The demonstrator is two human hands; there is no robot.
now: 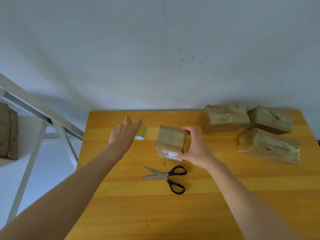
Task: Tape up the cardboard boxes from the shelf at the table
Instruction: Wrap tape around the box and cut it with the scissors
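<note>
A small cardboard box point(170, 142) with a white label on its near face stands mid-table. My right hand point(195, 146) grips its right side, thumb on the near face and fingers at the far top corner. A yellowish tape roll point(142, 129) sits left of the box, with a clear strip stretched from it to the box top. My left hand point(123, 134) rests over the roll, two fingers spread apart across it. Black-handled scissors point(167, 176) lie open on the table in front of the box.
Three taped cardboard boxes sit at the table's back right: one point(225, 116), another point(271, 119) behind, a third point(268, 146) nearer. The orange wooden table point(155, 213) abuts a white wall. A white shelf frame point(34, 115) with cardboard point(8, 132) stands left.
</note>
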